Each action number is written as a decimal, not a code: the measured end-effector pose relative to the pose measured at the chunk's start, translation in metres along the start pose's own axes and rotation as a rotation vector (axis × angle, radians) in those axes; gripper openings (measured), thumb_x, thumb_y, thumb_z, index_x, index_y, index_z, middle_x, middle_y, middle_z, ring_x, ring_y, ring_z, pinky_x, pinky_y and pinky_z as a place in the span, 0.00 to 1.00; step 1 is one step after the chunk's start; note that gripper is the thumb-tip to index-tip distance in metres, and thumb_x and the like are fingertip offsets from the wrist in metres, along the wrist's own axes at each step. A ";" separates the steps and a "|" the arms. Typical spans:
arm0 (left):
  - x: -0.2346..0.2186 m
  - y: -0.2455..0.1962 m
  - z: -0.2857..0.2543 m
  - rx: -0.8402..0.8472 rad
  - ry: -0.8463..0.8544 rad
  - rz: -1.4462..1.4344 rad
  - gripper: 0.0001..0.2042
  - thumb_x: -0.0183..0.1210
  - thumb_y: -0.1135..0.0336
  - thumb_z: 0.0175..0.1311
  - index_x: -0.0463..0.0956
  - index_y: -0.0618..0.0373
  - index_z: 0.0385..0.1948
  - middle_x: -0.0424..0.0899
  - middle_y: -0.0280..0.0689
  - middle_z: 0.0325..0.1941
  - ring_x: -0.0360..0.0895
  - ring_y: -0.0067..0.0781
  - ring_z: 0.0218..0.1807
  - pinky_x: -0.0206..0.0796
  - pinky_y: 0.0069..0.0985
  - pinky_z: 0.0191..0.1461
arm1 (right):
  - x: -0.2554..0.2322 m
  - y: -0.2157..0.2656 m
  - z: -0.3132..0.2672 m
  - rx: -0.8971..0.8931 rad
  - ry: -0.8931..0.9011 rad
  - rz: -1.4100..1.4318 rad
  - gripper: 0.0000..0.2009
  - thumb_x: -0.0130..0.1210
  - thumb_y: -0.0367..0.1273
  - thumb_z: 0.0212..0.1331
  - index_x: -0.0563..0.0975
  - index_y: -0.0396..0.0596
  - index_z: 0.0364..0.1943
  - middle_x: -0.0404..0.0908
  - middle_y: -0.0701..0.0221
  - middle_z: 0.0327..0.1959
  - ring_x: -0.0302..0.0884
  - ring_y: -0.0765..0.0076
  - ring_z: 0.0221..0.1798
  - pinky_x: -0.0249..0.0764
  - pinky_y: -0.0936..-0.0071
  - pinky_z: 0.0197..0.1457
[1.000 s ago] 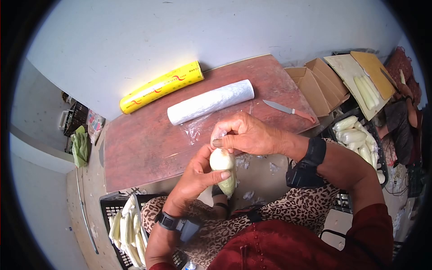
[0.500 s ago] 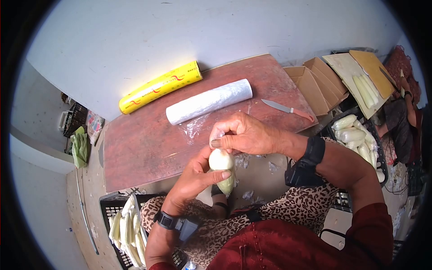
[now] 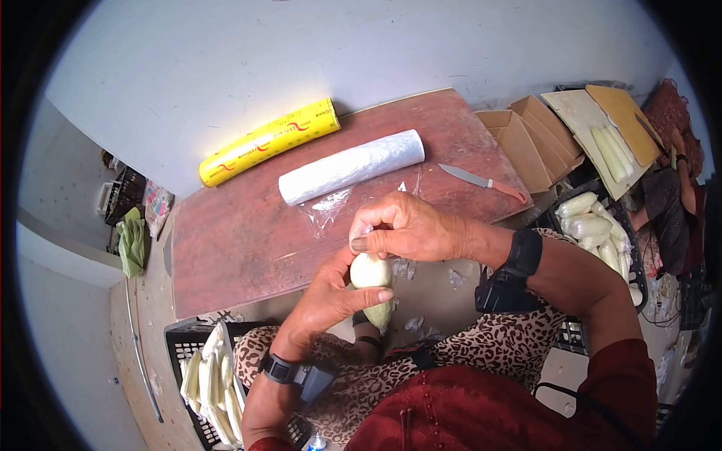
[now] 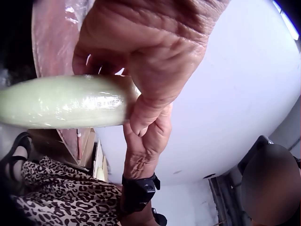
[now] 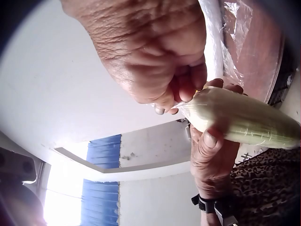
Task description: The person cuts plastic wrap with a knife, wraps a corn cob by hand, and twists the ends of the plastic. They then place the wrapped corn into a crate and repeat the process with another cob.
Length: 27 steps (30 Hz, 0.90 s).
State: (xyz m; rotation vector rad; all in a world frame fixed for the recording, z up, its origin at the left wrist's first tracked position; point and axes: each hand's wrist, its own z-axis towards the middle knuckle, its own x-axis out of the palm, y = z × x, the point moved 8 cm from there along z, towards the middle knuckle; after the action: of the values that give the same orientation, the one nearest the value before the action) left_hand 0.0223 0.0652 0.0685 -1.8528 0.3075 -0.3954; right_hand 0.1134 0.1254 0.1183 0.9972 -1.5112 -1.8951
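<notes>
A pale green, long vegetable (image 3: 371, 273) in clear film is held over the table's front edge. My left hand (image 3: 328, 294) grips it round the side, thumb across its front. At its upper end my right hand (image 3: 410, 225) pinches a gathered bit of film between thumb and fingers. The right wrist view shows the film drawn tight from the vegetable (image 5: 244, 117) to the right hand's fingertips. In the left wrist view the film shines smooth along the vegetable (image 4: 66, 102). Behind the hands lies a white film roll (image 3: 352, 167), its loose film on the table.
On the reddish table (image 3: 233, 255) are a yellow roll (image 3: 269, 143) and a knife (image 3: 481, 182). Crates of wrapped vegetables stand at lower left (image 3: 180, 353) and at right (image 3: 639, 259). Cardboard boxes (image 3: 530, 143) stand beyond the table's right end. Another person's arm shows at far right.
Both hands keep their hold on the vegetable and its film, with only slight finger movement. The vegetable is tilted slightly differently, and the whole view has shifted a little.
</notes>
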 end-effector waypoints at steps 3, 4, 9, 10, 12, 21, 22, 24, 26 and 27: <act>0.000 0.000 -0.001 0.000 0.029 -0.009 0.25 0.71 0.68 0.52 0.71 0.56 0.52 0.77 0.27 0.44 0.73 0.20 0.48 0.65 0.22 0.55 | 0.002 -0.001 0.000 -0.001 0.015 0.012 0.10 0.55 0.34 0.64 0.79 0.41 0.35 0.75 0.77 0.22 0.70 0.84 0.28 0.68 0.79 0.32; 0.001 0.001 -0.001 0.009 0.052 -0.025 0.24 0.70 0.67 0.53 0.71 0.56 0.53 0.77 0.27 0.44 0.72 0.20 0.48 0.65 0.22 0.54 | 0.003 0.001 0.000 0.007 0.024 0.020 0.10 0.55 0.34 0.64 0.79 0.41 0.35 0.76 0.76 0.22 0.70 0.84 0.29 0.69 0.79 0.32; -0.001 0.004 -0.003 0.067 0.098 -0.074 0.24 0.61 0.50 0.62 0.72 0.57 0.52 0.77 0.30 0.47 0.71 0.21 0.51 0.62 0.23 0.58 | 0.009 0.007 -0.001 -0.072 0.014 0.015 0.10 0.55 0.33 0.62 0.79 0.40 0.30 0.77 0.75 0.20 0.72 0.83 0.25 0.69 0.77 0.29; -0.001 0.004 -0.002 0.083 0.092 -0.071 0.25 0.58 0.47 0.63 0.72 0.58 0.52 0.77 0.31 0.48 0.71 0.22 0.51 0.61 0.23 0.59 | 0.010 0.007 -0.001 -0.114 0.012 0.007 0.10 0.55 0.33 0.62 0.79 0.40 0.30 0.77 0.75 0.20 0.72 0.83 0.24 0.69 0.77 0.29; -0.003 0.007 0.000 0.100 0.096 -0.047 0.27 0.56 0.42 0.64 0.73 0.58 0.52 0.77 0.31 0.49 0.71 0.23 0.53 0.60 0.24 0.60 | 0.011 0.007 -0.001 -0.169 0.000 -0.006 0.10 0.55 0.33 0.62 0.79 0.40 0.30 0.77 0.74 0.20 0.72 0.84 0.24 0.69 0.77 0.28; 0.000 -0.003 0.003 0.189 0.071 -0.100 0.27 0.52 0.45 0.68 0.70 0.60 0.57 0.75 0.32 0.55 0.67 0.24 0.59 0.54 0.26 0.65 | -0.004 -0.007 -0.004 0.105 -0.054 0.193 0.10 0.53 0.36 0.66 0.78 0.44 0.33 0.72 0.79 0.20 0.66 0.87 0.24 0.65 0.82 0.25; -0.002 -0.001 0.004 0.187 0.049 -0.122 0.26 0.52 0.46 0.68 0.70 0.60 0.57 0.75 0.33 0.56 0.67 0.24 0.60 0.54 0.26 0.66 | -0.006 -0.005 -0.004 0.093 -0.080 0.182 0.11 0.53 0.36 0.65 0.78 0.43 0.32 0.72 0.79 0.20 0.67 0.86 0.23 0.66 0.81 0.25; -0.006 -0.001 0.005 0.187 0.026 -0.174 0.26 0.51 0.47 0.69 0.69 0.60 0.58 0.75 0.33 0.56 0.67 0.25 0.60 0.53 0.27 0.67 | -0.009 0.001 -0.003 0.062 -0.110 0.154 0.11 0.53 0.36 0.65 0.77 0.42 0.31 0.73 0.79 0.19 0.68 0.86 0.23 0.67 0.80 0.26; -0.006 -0.002 0.006 0.185 0.027 -0.233 0.26 0.50 0.48 0.70 0.68 0.60 0.58 0.75 0.34 0.57 0.67 0.26 0.61 0.53 0.28 0.67 | -0.011 0.007 -0.002 0.024 -0.124 0.122 0.11 0.53 0.36 0.65 0.77 0.42 0.31 0.73 0.78 0.20 0.68 0.86 0.23 0.68 0.81 0.26; -0.009 -0.002 0.006 0.196 0.020 -0.276 0.25 0.51 0.49 0.70 0.68 0.61 0.58 0.75 0.35 0.57 0.68 0.26 0.60 0.54 0.28 0.67 | -0.013 0.009 0.000 -0.016 -0.138 0.109 0.11 0.54 0.36 0.65 0.77 0.41 0.31 0.74 0.78 0.20 0.68 0.86 0.24 0.68 0.81 0.27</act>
State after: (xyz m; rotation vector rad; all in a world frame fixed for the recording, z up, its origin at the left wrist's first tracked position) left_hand 0.0169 0.0745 0.0676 -1.7022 0.0233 -0.6119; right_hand 0.1208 0.1328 0.1295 0.7746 -1.5914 -1.9283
